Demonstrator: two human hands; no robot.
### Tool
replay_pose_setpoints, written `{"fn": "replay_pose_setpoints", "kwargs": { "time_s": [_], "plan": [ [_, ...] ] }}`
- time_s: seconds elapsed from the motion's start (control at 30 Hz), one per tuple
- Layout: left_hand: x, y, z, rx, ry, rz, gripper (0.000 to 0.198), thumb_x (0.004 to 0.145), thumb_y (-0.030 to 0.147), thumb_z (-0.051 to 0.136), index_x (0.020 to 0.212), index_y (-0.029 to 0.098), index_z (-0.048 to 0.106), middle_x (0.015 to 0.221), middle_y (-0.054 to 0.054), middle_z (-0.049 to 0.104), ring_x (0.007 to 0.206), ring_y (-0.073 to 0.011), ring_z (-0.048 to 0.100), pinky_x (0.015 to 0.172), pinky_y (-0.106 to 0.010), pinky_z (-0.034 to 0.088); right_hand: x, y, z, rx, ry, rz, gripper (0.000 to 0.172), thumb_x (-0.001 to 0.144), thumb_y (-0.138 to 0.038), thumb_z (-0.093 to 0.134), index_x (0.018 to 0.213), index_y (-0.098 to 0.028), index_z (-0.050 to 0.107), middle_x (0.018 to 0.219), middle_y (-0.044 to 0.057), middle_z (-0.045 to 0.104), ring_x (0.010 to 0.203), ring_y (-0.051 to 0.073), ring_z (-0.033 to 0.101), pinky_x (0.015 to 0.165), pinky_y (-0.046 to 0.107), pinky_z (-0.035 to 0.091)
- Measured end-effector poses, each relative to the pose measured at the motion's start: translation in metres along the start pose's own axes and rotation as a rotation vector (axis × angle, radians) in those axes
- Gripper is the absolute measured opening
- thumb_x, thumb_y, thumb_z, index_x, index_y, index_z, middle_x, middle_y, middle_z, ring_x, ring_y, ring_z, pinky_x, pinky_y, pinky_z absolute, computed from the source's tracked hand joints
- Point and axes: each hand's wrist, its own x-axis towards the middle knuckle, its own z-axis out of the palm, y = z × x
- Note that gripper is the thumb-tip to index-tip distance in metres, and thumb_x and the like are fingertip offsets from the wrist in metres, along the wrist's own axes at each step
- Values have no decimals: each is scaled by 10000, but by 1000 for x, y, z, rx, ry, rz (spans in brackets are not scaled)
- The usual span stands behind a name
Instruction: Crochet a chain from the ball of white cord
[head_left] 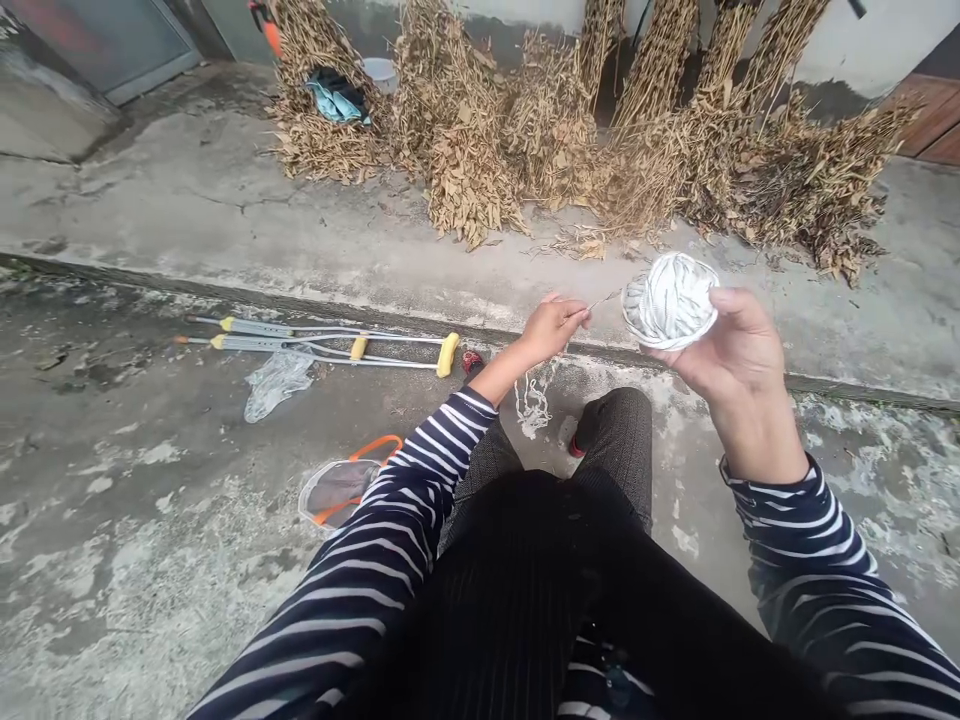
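Cupping the white yarn ball (671, 302) right of the frame's centre, your right hand (742, 355) bends its fingers partway around it; your left hand (553, 326), apart on the ball's left, pinches the near-level strand (604, 299) between closed fingers

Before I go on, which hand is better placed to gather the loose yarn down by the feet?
Probably the left hand: it looks nearer the loose yarn and seems to pinch only a thin strand, while the right hand is taken up holding the ball.
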Motion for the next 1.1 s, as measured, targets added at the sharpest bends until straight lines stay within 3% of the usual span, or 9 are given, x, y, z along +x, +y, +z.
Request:
{"fn": "replay_pose_setpoints", "kwargs": {
  "time_s": [0.1,0.3,0.37,0.47,0.6,0.7,0.8,0.93,1.1],
  "plan": [
    [-16,-29,14,84,-81,-128,314,1022,272,510,830,163,732,825,-6,749,815,-159,644,1245,-466,315,-4,-6,2,-3,9,-49,507,668,-283,829,1154,-297,685,1061,-15,759,1175,235,694,886,377,656],
    [-61,-66,52,109,-258,-394,307,1025,267,482,964,173,768,987,-35,784,946,-184,694,1052,-327,489,-7,-30,16,-74,-34,-159,596,686,-323,870,1243,-357,660,1038,-26,757,1197,227,684,960,369,646],
    [-65,-75,50,141,-276,-499,227,975,232,558,935,170,773,989,-64,790,970,-218,716,974,-322,531,-5,-29,18,-99,-44,-158,560,691,-323,862,1214,-355,664,1062,-26,753,1221,241,676,954,387,654],
    [-53,-76,30,213,-192,-580,239,913,141,606,1082,152,775,1173,-145,782,1132,-288,716,1050,-401,527,-2,-14,17,-119,-49,-79,517,671,-325,831,1163,-303,674,1112,7,745,1227,286,673,918,442,665],
    [-27,-38,7,14,66,-347,459,993,179,535,1443,184,625,1572,-147,582,1408,-259,585,1211,-434,451,4,18,12,-104,10,38,552,615,-333,840,1139,-260,682,1116,37,737,1054,270,711,818,414,679],
    [-25,4,13,-421,138,-60,492,961,280,669,1447,217,623,1536,-116,626,1396,-248,608,1212,-445,470,6,38,8,-70,87,93,569,563,-310,903,1092,-257,702,1035,9,724,853,176,692,697,305,660],
    [-35,25,28,-610,133,-55,489,908,323,751,1371,185,679,1427,-131,709,1329,-249,664,1169,-428,508,3,52,4,-36,123,97,570,567,-290,916,1096,-263,707,1044,-6,717,794,140,672,661,271,638],
    [-43,20,25,-507,201,-157,309,923,366,720,1128,145,784,1186,-128,808,1113,-232,749,1046,-398,574,-3,62,-3,-12,128,144,600,588,-324,902,1149,-272,697,1160,27,728,955,234,719,807,414,675],
    [-23,15,-8,-177,236,24,231,963,328,674,1032,160,816,1057,-102,824,959,-194,746,957,-353,581,-5,64,-15,25,78,116,578,597,-324,856,1144,-256,682,1216,61,732,1190,312,688,928,485,658]
  ]
}}
